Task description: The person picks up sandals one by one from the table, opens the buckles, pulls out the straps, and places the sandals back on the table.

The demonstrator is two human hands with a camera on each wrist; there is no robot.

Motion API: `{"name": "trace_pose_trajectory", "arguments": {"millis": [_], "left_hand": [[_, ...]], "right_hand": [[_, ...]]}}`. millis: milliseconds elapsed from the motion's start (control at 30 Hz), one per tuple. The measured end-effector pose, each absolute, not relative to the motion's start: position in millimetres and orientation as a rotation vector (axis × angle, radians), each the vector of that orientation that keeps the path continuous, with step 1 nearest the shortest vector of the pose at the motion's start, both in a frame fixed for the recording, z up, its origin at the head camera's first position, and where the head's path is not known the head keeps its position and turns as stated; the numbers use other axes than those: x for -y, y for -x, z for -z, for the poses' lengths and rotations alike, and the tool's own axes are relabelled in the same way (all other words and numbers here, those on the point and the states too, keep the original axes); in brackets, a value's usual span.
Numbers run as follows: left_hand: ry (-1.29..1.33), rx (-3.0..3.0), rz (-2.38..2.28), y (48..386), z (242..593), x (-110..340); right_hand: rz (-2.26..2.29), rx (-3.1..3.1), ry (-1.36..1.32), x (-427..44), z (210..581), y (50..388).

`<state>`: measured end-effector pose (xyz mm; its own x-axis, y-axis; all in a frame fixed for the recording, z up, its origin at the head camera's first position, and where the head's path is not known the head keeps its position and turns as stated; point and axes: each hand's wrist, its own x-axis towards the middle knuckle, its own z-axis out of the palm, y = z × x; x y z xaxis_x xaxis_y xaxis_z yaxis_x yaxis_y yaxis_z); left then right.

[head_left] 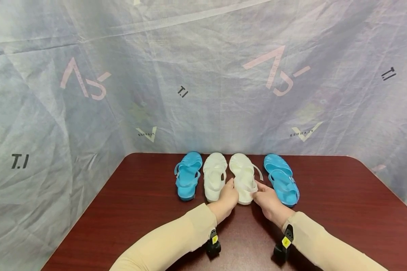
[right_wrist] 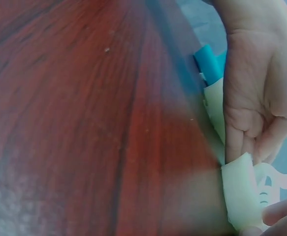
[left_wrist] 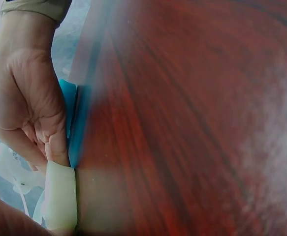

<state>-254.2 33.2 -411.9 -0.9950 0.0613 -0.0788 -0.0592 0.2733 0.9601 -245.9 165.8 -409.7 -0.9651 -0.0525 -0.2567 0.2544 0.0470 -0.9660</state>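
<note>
Two white sandals stand side by side on the table, the left one [head_left: 215, 175] and the right one [head_left: 243, 177], toes toward the back. At the heel of the right white sandal, my left hand [head_left: 228, 198] holds its left side. My right hand [head_left: 269, 203] grips the same heel from the right, near the strap. In the left wrist view the white heel [left_wrist: 60, 196] sits below the right hand [left_wrist: 32, 98]. The right wrist view shows the left hand [right_wrist: 261, 93] against the heel [right_wrist: 241, 191]; some fingertips are hidden.
One blue sandal [head_left: 188, 176] stands left of the white pair. Another blue sandal [head_left: 281, 180] lies angled to the right, close to the right hand. The dark red table [head_left: 132, 210] ends at a grey printed cloth [head_left: 203, 75] behind and at both sides.
</note>
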Motion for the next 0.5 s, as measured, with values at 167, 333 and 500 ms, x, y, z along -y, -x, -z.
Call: {"name": "trace_pose_trajectory", "arguments": {"millis": [167, 333, 500], "left_hand": [[0.038, -2.383, -1.880, 251, 409, -35], [0.029, -2.418, -1.884, 249, 407, -36], [-0.006, -2.436, -1.920, 250, 402, -36]], "right_hand": [[2.077, -1.987, -0.192, -169, 406, 246], [2.102, -1.941, -0.186, -173, 401, 245], [2.094, -1.965, -0.152, -176, 397, 242]]}}
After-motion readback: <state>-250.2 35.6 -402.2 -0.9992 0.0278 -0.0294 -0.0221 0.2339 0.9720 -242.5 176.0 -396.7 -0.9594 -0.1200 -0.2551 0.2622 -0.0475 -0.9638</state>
